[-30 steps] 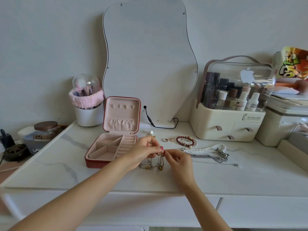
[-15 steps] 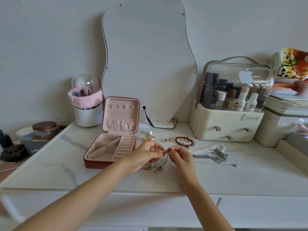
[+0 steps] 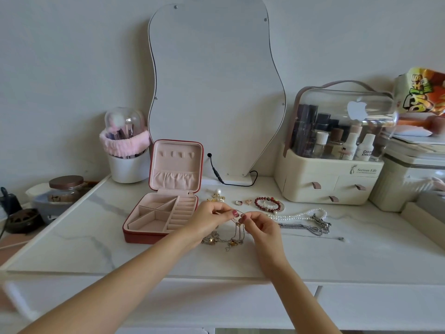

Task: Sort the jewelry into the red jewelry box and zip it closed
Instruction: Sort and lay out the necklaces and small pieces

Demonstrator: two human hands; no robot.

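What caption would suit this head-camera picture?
Both hands, left and right, pinch a thin chain necklace beside the open, empty red jewelry box.

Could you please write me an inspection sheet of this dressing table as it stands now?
Surface: white marble-look tabletop.
Job's things: red jewelry box open, compartments look empty; gold chains partly lifted; earrings, rings, red bead bracelet, pearl necklace, silver chain lie on the table.
Clutter: brush cup, cosmetics case, jar.
Hands: left hand and right hand pinch the gold chains.
Cables: black cable at the mirror base.
Surroundings: plain wall; snack bag at right.
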